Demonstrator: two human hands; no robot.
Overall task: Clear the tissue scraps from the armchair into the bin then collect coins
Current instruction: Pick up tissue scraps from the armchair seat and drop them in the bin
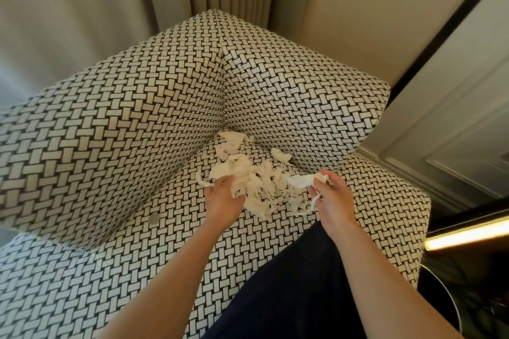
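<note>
The tissue scraps (256, 187) are lying heaped at the back corner of the armchair (124, 124) seat, where the 2 upholstered sides are meeting. The left hand (224, 197) is being pressed into the pile's left side, its fingers curling round a bunch of paper. The right hand (329, 195) is pinching 1 larger scrap between thumb and fingers at the pile's right side.

Several things are judged to be at risk of going wrong from here. The paper is shredded into many thin strips, and only the outer layers are being held. Loose pieces are therefore likely to be shed across the seat or over its front edge when the bunches are being lifted. Strips could also be pushed down into the crease at the back corner, where 2 separate scraps are lying further back than the hands. 1 coin (153, 219) is lying on the seat near the left side cushion, apart from the pile. Any coin hidden under the paper could be scooped up and binned with it. No bin is being clearly shown.

The scraps are looking white to cream, thin, crumpled and torn. Some are long and stringy, and 1 piece near the back corner is bearing faint dark print.
</note>
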